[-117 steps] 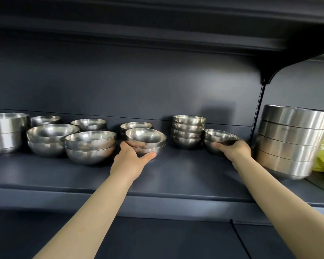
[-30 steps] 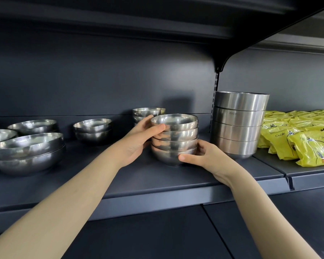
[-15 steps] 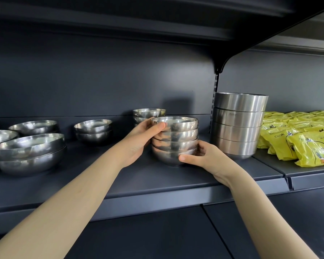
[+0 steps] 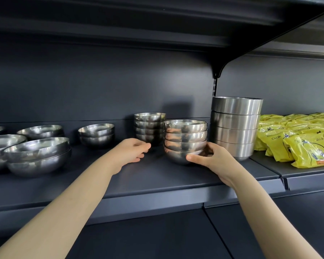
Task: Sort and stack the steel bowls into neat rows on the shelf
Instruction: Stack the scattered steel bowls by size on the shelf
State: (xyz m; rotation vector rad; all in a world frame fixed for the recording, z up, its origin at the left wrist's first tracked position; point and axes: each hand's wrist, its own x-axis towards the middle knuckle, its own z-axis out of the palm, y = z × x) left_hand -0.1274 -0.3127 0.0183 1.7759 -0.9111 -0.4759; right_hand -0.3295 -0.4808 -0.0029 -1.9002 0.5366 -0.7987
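A stack of several small steel bowls [image 4: 185, 139] stands on the dark shelf [image 4: 157, 176], right of centre. My right hand [image 4: 207, 157] grips the bottom bowl of that stack at its right side, thumb across the front. My left hand [image 4: 133, 151] hovers just left of the stack with loosely curled fingers, holding nothing. Behind it stands a second stack of small bowls [image 4: 149, 128]. Further left sit a pair of nested bowls [image 4: 96, 135] and larger nested bowls [image 4: 38, 156].
A tall stack of straight-sided steel bowls [image 4: 235, 126] stands directly right of my right hand. Yellow packets [image 4: 299, 139] fill the neighbouring shelf section. More bowls [image 4: 39, 131] line the back left. An upper shelf and its bracket [image 4: 216, 73] hang overhead.
My left hand has come off the stack's rim and dropped away to the left. The right hand keeps its hold on the bottom bowl.
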